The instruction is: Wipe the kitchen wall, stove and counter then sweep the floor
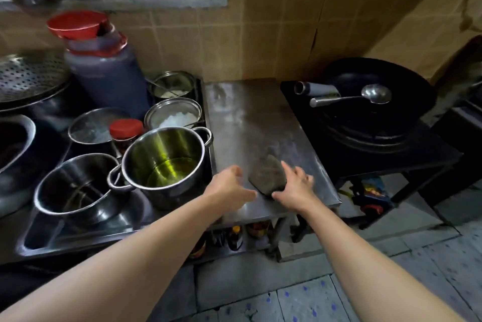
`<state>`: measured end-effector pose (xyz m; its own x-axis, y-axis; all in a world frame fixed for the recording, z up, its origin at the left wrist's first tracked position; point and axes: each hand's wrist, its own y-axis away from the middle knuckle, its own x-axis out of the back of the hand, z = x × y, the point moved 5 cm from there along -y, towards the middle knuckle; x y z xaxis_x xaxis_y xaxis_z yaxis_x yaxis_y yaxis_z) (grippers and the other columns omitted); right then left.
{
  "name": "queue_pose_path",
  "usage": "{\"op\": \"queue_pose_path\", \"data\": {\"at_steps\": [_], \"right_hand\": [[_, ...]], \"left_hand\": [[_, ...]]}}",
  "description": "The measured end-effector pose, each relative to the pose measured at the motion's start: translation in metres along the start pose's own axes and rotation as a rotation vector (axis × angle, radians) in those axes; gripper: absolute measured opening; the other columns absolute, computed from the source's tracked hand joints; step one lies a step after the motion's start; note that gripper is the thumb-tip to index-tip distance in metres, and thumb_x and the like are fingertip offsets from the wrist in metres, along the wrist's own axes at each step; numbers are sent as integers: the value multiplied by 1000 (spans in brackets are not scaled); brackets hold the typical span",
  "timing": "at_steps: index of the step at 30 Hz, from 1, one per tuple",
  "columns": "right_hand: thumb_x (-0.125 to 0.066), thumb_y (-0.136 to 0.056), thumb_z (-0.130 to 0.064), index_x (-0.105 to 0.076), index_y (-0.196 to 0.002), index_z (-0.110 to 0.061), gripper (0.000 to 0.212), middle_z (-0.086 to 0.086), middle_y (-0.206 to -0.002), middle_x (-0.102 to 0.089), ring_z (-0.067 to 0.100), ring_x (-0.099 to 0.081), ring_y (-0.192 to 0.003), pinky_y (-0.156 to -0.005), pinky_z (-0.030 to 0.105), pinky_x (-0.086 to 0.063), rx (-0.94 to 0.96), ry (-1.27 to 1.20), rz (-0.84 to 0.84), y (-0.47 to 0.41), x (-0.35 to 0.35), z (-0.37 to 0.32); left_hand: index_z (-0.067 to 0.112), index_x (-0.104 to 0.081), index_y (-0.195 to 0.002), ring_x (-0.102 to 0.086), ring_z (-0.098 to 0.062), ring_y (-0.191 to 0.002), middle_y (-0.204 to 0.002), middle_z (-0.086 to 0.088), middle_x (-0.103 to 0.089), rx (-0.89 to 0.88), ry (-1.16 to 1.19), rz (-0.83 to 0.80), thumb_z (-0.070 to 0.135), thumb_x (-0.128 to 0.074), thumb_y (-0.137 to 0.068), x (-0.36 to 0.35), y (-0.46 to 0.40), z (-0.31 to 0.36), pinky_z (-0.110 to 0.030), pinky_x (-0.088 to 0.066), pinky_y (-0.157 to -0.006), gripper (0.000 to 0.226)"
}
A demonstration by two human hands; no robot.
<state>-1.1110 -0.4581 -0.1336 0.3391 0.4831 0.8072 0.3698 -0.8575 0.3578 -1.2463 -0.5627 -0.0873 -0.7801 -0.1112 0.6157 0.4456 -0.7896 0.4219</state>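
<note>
You see a dull, smeared steel desk (250, 118), a rough grey cloth (266, 174), a glossy metal pot (167, 157), a matt black wok (378, 102) and a shiny metal ladle (375, 94).

Steel desk (250, 118): bare surface from the back wall forward to the dark cloth (266, 174), open to approach from the front edge. Cloth lies near the desk's front edge, with both hands (229, 186) (296, 187) flanking it. Left of the desk: a steel pot (164, 157) stands hard against its edge, handle overhanging; behind the pot, lidded bowls (173, 113) and a large jug (104, 74) crowd the side. Right of the desk: a narrow gap, then the black stove (391, 154) bearing a wok (378, 102) with a ladle (365, 96) laid across.
</note>
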Motion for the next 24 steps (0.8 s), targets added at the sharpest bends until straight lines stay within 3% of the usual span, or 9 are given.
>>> {"op": "queue_pose_path", "data": {"at_steps": [4,7,10,15,17,19,21,24], "right_hand": [[-59,-90,-33,-10,-151,-29,78,2,-158,-6,34,-2,-142,-115,50,-17,-66,14,26,-36,-14,5],[-56,-91,-35,-16,-149,-20,72,7,-151,-22,33,-17,-137,-111,46,-27,-108,86,86,-44,-25,10],[-57,-90,-26,-34,-138,-13,54,9,-141,-37,31,-28,-132,-104,46,-34,-128,131,147,-41,-28,9],[-58,-82,-14,-51,-121,-17,40,8,-125,-57,30,-47,-121,-99,44,-43,-164,-57,220,-19,-21,2],[-65,-79,-19,-54,-112,-20,34,5,-115,-62,27,-54,-112,-94,39,-44,-117,-151,240,1,-14,-5],[-70,-76,-17,-55,-98,-20,27,4,-102,-64,23,-57,-95,-76,28,-44,-5,-237,224,29,-7,-19],[-71,-73,-11,-53,-87,-19,25,2,-91,-62,18,-56,-84,-61,25,-39,147,-273,209,65,0,-37],[-71,-68,-6,-54,-82,-17,25,-1,-80,-63,13,-56,-75,-59,23,-39,335,-284,175,128,4,-64]], "left_hand": [[21,-50,-127,-58,-20,-109,-120,-3,-59,9,0,-9,32,-75,-74,-7,-27,-3,-37,-49,-94,59],[23,-51,-125,-57,-20,-109,-118,-2,-59,13,-15,-17,31,-73,-76,-12,-35,-10,-36,-48,-94,55],[22,-51,-124,-57,-21,-108,-117,-1,-59,1,-24,-26,29,-72,-77,-13,-33,-13,-37,-49,-93,52],[19,-50,-126,-58,-18,-102,-108,2,-58,-18,2,-16,26,-70,-80,-2,-7,-19,-35,-49,-91,50],[19,-47,-128,-58,-16,-98,-106,2,-58,-20,19,-1,27,-70,-80,6,12,-22,-31,-49,-88,54],[20,-43,-131,-58,-16,-102,-110,2,-59,-28,40,36,30,-71,-79,16,36,-26,-31,-48,-91,60],[21,-43,-131,-57,-16,-106,-115,1,-59,-47,60,86,33,-72,-77,27,64,-33,-34,-47,-95,63],[21,-43,-131,-56,-15,-107,-115,4,-59,-82,76,187,40,-70,-77,49,117,-48,-32,-46,-96,63]]}}
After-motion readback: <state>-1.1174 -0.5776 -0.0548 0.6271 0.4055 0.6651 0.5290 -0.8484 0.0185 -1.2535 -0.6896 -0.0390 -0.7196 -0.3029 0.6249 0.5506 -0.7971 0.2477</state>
